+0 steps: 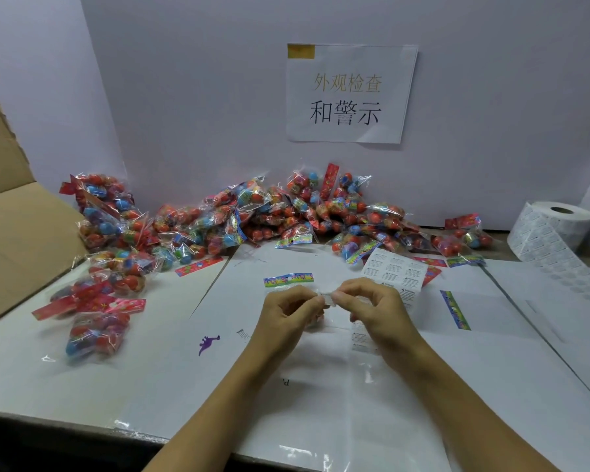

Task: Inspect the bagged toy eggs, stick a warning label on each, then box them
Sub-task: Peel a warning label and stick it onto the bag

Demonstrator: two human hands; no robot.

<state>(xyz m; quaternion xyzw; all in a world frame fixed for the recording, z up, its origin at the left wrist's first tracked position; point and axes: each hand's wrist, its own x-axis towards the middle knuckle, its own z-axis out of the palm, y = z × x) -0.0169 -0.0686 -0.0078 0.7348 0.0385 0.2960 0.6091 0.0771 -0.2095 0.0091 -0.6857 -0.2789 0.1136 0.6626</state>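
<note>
White paper is pinched between both grips: my left hand point(288, 310) and right hand point(372, 306) are peeling a warning label point(328, 297) over a bagged egg pack point(288, 280), just below the egg pile point(269, 212). Next I judge it needs pressing flat onto the bag.

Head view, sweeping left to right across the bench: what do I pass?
Cardboard box → loose bagged eggs → purple dinosaur print → left hand → right hand → label roll.
</note>
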